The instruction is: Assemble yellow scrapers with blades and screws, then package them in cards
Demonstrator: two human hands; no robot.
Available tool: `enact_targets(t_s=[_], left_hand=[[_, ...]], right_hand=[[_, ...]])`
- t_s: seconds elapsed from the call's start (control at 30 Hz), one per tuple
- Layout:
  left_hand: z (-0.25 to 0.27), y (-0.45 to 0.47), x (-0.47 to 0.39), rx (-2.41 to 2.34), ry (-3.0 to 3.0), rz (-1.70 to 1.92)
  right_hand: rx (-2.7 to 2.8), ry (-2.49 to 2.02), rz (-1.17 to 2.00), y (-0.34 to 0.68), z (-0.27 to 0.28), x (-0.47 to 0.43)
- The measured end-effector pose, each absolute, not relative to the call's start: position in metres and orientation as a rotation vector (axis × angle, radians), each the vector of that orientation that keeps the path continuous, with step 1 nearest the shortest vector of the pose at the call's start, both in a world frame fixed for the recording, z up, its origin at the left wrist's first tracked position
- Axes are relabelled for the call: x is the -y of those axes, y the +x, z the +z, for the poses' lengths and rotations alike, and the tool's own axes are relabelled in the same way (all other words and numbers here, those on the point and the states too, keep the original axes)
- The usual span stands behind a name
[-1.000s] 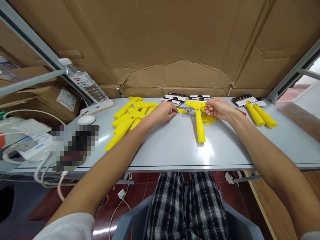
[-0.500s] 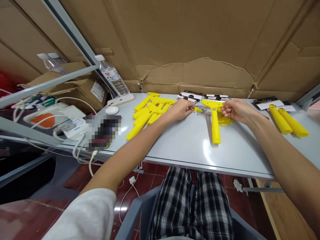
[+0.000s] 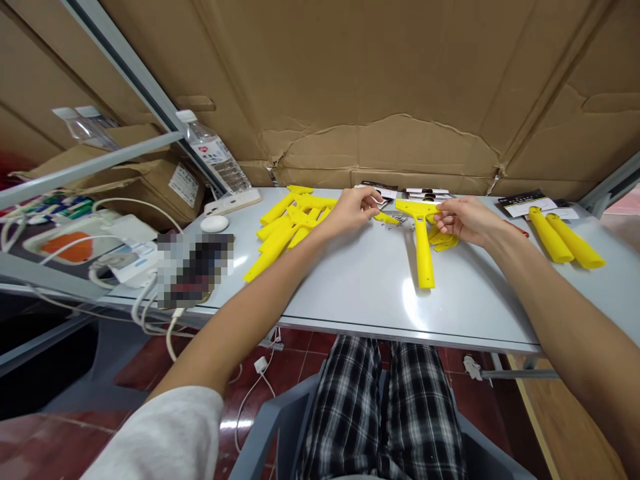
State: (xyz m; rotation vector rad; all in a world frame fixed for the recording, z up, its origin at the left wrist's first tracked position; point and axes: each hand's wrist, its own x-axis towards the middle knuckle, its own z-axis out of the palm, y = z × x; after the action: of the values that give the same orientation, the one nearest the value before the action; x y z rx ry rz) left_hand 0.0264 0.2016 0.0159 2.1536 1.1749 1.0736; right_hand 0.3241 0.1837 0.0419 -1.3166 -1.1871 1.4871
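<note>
My right hand (image 3: 463, 221) pinches the head of a yellow T-shaped scraper handle (image 3: 425, 257) at its right end, with the grip pointing towards me. Raised a little over the table, my left hand (image 3: 354, 210) has curled fingers, with a gap between thumb and forefinger; nothing shows in it. Small metal screws (image 3: 403, 220) lie scattered between the hands, beside a small yellow piece (image 3: 387, 218). More yellow pieces (image 3: 443, 239) lie partly hidden behind the held handle. A pile of yellow scraper handles (image 3: 280, 237) rests left of my left hand.
Black-and-white card packs (image 3: 425, 194) lie along the cardboard wall. Two yellow handles (image 3: 575, 243) lie at the right near a red tool (image 3: 517, 229). At the left are a water bottle (image 3: 215, 153), a white phone (image 3: 233, 201), a round white case (image 3: 215, 223) and cables.
My left hand has lifted up from beside the small yellow piece and screws. My right hand keeps hold of the scraper handle. The whole view has shifted slightly.
</note>
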Motion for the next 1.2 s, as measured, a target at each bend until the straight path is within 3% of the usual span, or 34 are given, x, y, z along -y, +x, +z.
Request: enact_targets(t_s=[0.33,1.2], left_hand=[[0.017,0.038,-0.200,-0.993,1.922,1.332],[0.026,0.053,-0.174,-1.108,2.270,1.245]], right_hand=[[1.167,-1.308,1.559,0.311,0.042,-0.175],[1.228,-1.227,1.616,0.302,0.036,-0.169]])
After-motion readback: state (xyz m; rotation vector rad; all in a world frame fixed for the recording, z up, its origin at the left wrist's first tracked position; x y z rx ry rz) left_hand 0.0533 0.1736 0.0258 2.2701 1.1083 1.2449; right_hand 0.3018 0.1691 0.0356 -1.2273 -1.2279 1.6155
